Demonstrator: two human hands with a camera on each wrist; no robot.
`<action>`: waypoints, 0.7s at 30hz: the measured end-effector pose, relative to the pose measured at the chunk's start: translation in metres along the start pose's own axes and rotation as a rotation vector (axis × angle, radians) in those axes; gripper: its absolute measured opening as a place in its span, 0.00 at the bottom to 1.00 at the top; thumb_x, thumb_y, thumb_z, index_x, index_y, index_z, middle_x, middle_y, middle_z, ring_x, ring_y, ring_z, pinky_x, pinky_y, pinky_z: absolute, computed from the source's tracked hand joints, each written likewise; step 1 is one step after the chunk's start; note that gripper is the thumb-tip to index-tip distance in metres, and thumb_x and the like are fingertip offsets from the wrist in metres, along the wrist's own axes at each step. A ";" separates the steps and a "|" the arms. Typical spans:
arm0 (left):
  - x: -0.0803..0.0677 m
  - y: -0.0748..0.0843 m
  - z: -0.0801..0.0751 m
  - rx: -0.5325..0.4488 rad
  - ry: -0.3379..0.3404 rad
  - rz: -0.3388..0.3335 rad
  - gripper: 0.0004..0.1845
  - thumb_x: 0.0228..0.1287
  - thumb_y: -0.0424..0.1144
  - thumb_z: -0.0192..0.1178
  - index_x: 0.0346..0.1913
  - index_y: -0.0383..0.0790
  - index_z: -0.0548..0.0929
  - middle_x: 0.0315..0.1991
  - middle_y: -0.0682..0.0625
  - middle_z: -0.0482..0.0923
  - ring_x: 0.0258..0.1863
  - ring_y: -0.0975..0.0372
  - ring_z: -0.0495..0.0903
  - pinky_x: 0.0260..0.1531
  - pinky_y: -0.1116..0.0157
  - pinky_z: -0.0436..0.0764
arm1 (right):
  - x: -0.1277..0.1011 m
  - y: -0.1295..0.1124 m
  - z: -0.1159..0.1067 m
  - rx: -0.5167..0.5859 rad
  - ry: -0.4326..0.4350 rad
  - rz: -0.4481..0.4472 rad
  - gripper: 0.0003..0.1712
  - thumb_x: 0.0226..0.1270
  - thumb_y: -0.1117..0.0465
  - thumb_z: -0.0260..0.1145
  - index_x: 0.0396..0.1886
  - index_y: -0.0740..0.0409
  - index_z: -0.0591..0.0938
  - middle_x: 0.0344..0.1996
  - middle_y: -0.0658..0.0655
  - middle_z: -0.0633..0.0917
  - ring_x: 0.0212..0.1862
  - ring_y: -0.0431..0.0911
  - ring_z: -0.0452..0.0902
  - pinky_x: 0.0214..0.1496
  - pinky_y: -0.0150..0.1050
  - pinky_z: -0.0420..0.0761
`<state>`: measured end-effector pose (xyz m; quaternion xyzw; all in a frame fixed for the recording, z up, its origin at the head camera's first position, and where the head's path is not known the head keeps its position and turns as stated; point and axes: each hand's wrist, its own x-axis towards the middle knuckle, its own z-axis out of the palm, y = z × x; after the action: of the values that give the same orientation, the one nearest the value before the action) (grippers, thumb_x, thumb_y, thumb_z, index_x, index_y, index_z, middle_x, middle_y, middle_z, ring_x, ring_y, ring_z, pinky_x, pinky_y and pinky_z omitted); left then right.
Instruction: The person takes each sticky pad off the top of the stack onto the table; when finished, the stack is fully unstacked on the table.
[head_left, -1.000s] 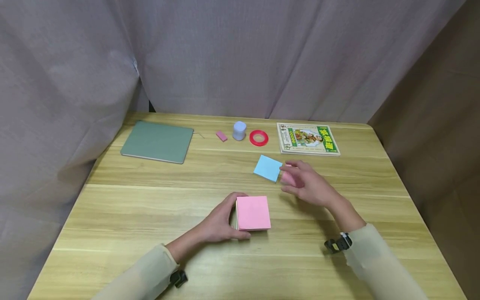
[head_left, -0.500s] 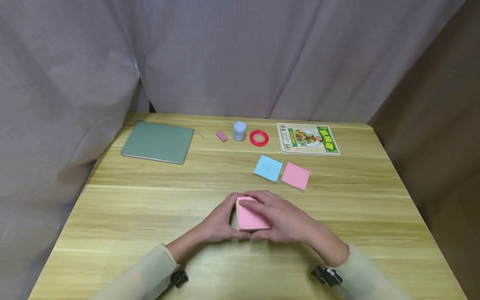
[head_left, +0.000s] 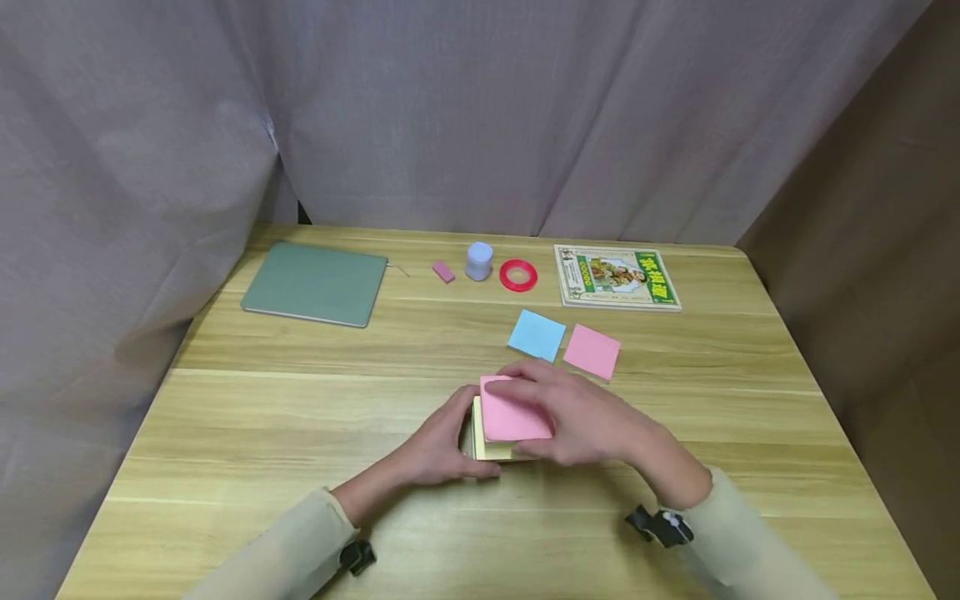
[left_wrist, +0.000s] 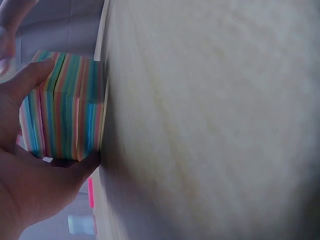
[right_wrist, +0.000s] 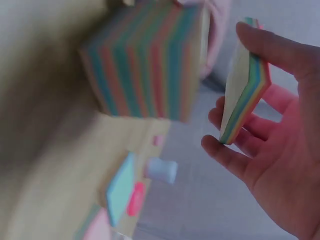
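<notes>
A thick block of multicoloured sticky notes sits on the wooden table near its front middle. My left hand grips the block's left side with thumb and fingers. My right hand holds a thin pink-topped slab of notes lifted just above the block, pinched between thumb and fingers. A blue note stack and a pink note stack lie side by side behind the hands.
Along the back edge lie a grey-green tablet, a small pink eraser, a pale blue-white cylinder, a red tape ring and a green picture book. A grey curtain hangs behind.
My right hand left a pink stack beside the blue one, came back to the block, and has now lifted a thin slab of notes off its top. The left hand stayed put.
</notes>
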<state>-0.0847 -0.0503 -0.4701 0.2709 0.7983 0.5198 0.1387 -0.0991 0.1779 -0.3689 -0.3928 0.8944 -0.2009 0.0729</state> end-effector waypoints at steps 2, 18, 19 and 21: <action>0.000 0.000 0.000 0.003 0.003 -0.002 0.51 0.41 0.42 0.81 0.69 0.48 0.62 0.60 0.56 0.68 0.55 0.63 0.70 0.59 0.58 0.71 | 0.009 0.007 -0.009 0.019 0.030 0.024 0.41 0.52 0.47 0.77 0.68 0.44 0.74 0.64 0.48 0.72 0.60 0.44 0.69 0.54 0.44 0.75; 0.002 -0.001 -0.001 0.004 -0.006 0.015 0.48 0.41 0.41 0.81 0.66 0.49 0.64 0.57 0.58 0.69 0.54 0.64 0.70 0.59 0.59 0.70 | 0.120 0.107 0.027 0.038 0.022 0.276 0.42 0.57 0.48 0.74 0.70 0.52 0.71 0.68 0.59 0.68 0.69 0.54 0.61 0.70 0.53 0.60; 0.002 -0.001 -0.001 0.007 -0.007 0.014 0.48 0.41 0.41 0.81 0.66 0.48 0.64 0.57 0.58 0.69 0.55 0.64 0.70 0.59 0.59 0.70 | 0.123 0.108 0.029 0.033 0.009 0.278 0.42 0.57 0.48 0.74 0.71 0.52 0.71 0.68 0.59 0.68 0.68 0.54 0.62 0.70 0.53 0.60; 0.002 -0.001 -0.001 0.011 -0.007 0.015 0.48 0.41 0.41 0.81 0.66 0.48 0.64 0.57 0.57 0.69 0.55 0.64 0.70 0.59 0.59 0.70 | 0.128 0.110 0.033 0.019 -0.012 0.281 0.43 0.58 0.48 0.73 0.71 0.53 0.69 0.68 0.59 0.68 0.68 0.54 0.63 0.69 0.52 0.61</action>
<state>-0.0872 -0.0507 -0.4705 0.2792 0.7985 0.5156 0.1363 -0.2511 0.1411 -0.4408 -0.2640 0.9383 -0.1949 0.1092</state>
